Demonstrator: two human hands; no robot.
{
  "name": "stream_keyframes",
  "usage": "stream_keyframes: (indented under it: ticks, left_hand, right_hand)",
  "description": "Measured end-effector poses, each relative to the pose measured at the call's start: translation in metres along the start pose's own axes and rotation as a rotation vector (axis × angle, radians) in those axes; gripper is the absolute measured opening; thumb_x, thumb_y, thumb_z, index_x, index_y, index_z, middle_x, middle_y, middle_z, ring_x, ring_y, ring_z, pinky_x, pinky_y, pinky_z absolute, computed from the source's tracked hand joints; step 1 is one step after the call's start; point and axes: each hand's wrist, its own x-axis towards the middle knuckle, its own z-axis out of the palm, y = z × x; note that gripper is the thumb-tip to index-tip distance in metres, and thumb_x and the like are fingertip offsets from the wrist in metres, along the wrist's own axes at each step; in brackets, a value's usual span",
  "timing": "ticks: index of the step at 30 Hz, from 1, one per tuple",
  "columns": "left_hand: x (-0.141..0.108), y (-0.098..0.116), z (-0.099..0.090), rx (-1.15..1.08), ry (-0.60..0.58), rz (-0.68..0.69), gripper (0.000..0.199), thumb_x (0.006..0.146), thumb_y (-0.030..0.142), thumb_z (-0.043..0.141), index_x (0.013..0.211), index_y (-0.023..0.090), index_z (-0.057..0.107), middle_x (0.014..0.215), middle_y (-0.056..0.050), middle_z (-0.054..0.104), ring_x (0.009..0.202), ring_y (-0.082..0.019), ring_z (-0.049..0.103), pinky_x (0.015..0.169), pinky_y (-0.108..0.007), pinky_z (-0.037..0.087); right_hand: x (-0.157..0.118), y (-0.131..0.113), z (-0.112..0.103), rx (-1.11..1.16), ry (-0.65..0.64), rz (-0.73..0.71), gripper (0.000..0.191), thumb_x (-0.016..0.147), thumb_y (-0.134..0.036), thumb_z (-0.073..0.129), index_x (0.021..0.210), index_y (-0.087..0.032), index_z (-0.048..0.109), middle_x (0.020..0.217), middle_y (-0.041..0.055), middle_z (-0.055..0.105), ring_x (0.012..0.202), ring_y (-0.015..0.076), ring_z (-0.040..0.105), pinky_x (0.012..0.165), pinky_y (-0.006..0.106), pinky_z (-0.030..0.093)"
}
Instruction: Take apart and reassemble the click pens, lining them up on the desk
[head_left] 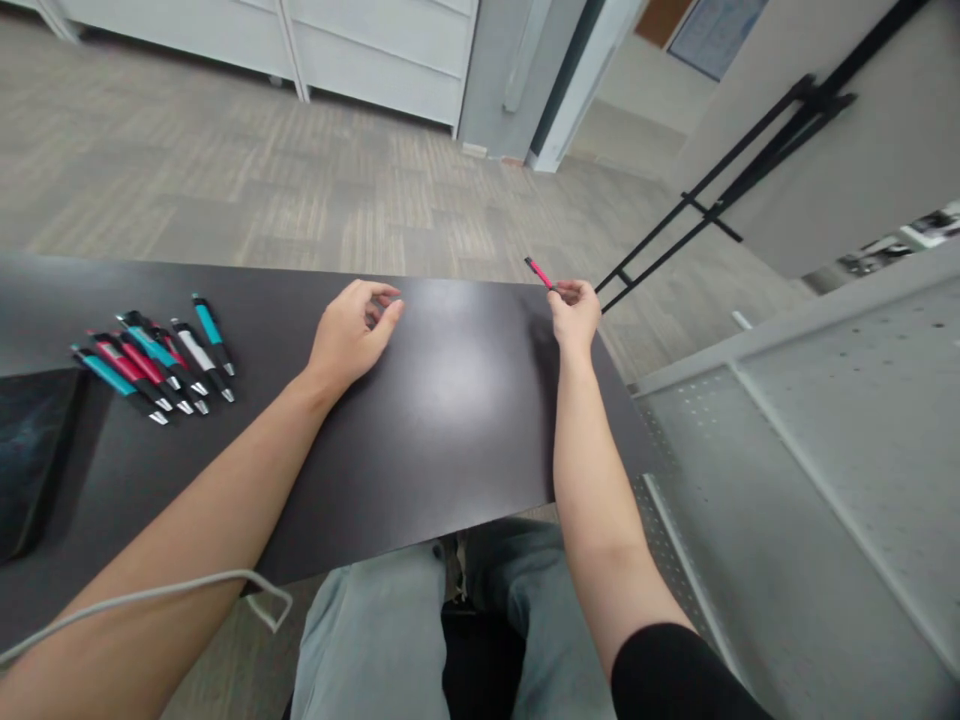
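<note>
A red pen (538, 272) with a black end is pinched in my right hand (575, 312), near the far right corner of the dark table (450, 420). My left hand (351, 335) rests on the table's far half with its fingers loosely curled and apart, nothing between them. To the left of that hand lies a loose pile of several pens: a white pen (196, 350), a blue pen (105, 372), red pens (127, 365) and others overlap. Another blue pen (210, 325) lies at the pile's right side.
A black tablet (34, 450) lies at the table's left side. A white cable (150, 592) crosses over my left forearm. A grey perforated metal panel (810, 470) stands right of the table. White cabinets (375, 50) stand across the floor.
</note>
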Motion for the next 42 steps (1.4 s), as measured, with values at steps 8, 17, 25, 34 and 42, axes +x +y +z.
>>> stream_keyframes:
  ticks: [8,17,25,34,42]
  left_hand:
    - [0.002,0.019,-0.009,0.052,-0.111,-0.159,0.027,0.108,0.051,0.073,0.118,0.028,0.084,0.111,-0.006,0.085,0.087,-0.025,0.077,0.09,-0.04,0.067]
    - [0.001,0.027,-0.012,0.03,-0.122,-0.17,0.023,0.108,0.05,0.072,0.118,0.031,0.081,0.117,-0.003,0.089,0.091,-0.026,0.079,0.09,-0.042,0.067]
    - [0.0,0.024,-0.009,-0.021,-0.124,-0.163,0.025,0.115,0.055,0.073,0.115,0.032,0.082,0.115,0.001,0.09,0.094,-0.025,0.079,0.096,-0.046,0.065]
    - [0.004,0.039,0.001,0.12,-0.361,-0.132,0.016,0.124,0.028,0.079,0.133,0.027,0.093,0.132,-0.007,0.098,0.113,-0.027,0.091,0.108,-0.04,0.069]
    - [0.007,0.022,0.026,0.126,-0.432,0.097,0.017,0.122,0.03,0.08,0.12,0.027,0.097,0.124,-0.013,0.099,0.12,-0.039,0.093,0.104,-0.049,0.073]
  right_hand:
    - [-0.02,0.022,-0.062,-0.326,-0.03,0.141,0.016,0.089,-0.026,0.077,0.088,-0.038,0.068,0.122,0.0074,0.099,0.13,0.0387,0.092,0.129,0.056,0.065]
    - [-0.013,0.014,-0.066,-0.407,-0.057,0.23,0.019,0.092,-0.028,0.078,0.089,-0.04,0.064,0.142,0.0082,0.098,0.146,0.0407,0.088,0.134,0.059,0.057]
    - [-0.018,0.002,-0.07,-0.455,-0.065,0.203,0.009,0.1,-0.039,0.074,0.104,-0.037,0.066,0.149,0.0159,0.093,0.144,0.0388,0.083,0.125,0.055,0.056]
    - [-0.042,-0.019,-0.011,-0.224,0.082,-0.286,0.022,0.082,-0.044,0.074,0.095,-0.042,0.056,0.1,0.0196,0.081,0.089,0.0401,0.078,0.095,0.065,0.063]
    - [-0.145,-0.164,0.112,0.023,-0.579,-0.637,0.028,0.095,-0.043,0.071,0.121,-0.035,0.078,0.094,0.0083,0.087,0.076,0.0334,0.078,0.085,0.055,0.065]
